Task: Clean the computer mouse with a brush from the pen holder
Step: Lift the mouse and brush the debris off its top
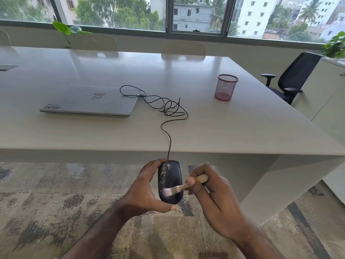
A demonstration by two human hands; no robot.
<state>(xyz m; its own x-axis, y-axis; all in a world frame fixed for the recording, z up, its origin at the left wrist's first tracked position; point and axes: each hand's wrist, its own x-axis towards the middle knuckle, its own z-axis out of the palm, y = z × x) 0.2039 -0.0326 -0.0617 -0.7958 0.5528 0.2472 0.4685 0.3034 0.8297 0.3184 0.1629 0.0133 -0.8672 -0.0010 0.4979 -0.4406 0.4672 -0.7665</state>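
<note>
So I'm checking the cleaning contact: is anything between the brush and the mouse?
Nothing visible. The brush, held in the right hand, has its bristles directly on the mouse, which the left hand grips from the side.

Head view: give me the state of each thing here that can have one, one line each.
Black corded computer mouse: held off the table, pale dust on its left side.
Small wooden-handled brush: bristles on the mouse's rear.
Left hand: gripping the mouse.
Right hand: gripping the brush.
Red mesh pen holder: upright, looks empty.
Silver laptop: lid closed.
Black mouse cable: tangled loosely, plugged into the laptop.
</note>
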